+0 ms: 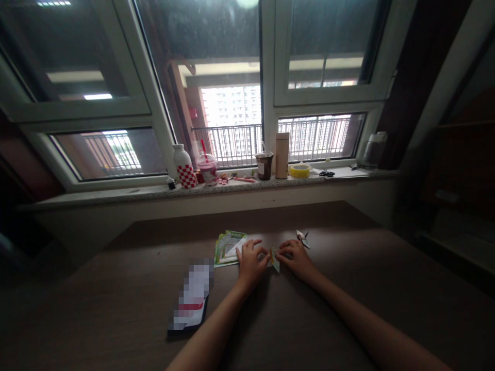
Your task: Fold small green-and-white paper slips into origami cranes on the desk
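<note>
A small folded piece of printed paper [275,260] stands on edge on the table between my hands. My left hand [253,263] has thumb and forefinger closed at its left side, with the other fingers resting near a fanned pile of green-and-white printed sheets [224,251]. From the right, the fingertips of my right hand [298,257] pinch the same folded paper. Just beyond my right hand lies another folded printed paper [303,239] with raised points. The exact contact of the fingertips is too small to make out fully.
A phone-like slab [203,309] with a pixelated top lies left of my left forearm on the brown table [127,268]. Along the windowsill stand a checkered bottle [186,172], drink cups [265,166], a tan flask [282,157], yellow tape [300,171] and scissors [327,174].
</note>
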`<state>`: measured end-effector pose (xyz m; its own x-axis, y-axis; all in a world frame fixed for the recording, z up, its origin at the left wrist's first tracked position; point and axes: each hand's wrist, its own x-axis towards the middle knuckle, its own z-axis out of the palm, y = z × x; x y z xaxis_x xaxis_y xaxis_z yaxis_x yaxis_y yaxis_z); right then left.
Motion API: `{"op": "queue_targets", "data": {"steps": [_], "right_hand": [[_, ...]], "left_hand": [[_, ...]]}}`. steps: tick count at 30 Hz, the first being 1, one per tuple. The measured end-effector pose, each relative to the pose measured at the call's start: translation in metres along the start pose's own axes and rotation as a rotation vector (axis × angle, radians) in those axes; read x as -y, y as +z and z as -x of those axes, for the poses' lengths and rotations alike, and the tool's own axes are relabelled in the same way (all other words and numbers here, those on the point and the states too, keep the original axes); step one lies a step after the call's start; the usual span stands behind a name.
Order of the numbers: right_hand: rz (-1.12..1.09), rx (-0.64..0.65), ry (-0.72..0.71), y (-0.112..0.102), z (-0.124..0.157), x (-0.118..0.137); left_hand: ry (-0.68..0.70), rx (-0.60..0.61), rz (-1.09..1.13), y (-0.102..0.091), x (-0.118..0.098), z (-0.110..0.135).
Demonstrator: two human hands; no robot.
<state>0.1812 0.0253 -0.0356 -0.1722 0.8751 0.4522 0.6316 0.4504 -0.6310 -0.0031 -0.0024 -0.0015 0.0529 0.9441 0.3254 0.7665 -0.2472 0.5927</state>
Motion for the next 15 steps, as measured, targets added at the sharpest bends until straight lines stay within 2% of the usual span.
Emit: {"op": "queue_targets", "data": {"steps": [11, 15], "right_hand": [[-0.080, 0.026, -0.045, -0.0059, -0.0020, 0.0011], [-0.093, 0.025, -0.050, -0.0060, -0.0016, 0.0023]], "left_hand": [[-0.019, -0.003, -0.028, -0.0020, -0.0034, 0.0007], [-0.012, -0.041, -0.030, -0.0024, -0.0048, 0.0004]]}}
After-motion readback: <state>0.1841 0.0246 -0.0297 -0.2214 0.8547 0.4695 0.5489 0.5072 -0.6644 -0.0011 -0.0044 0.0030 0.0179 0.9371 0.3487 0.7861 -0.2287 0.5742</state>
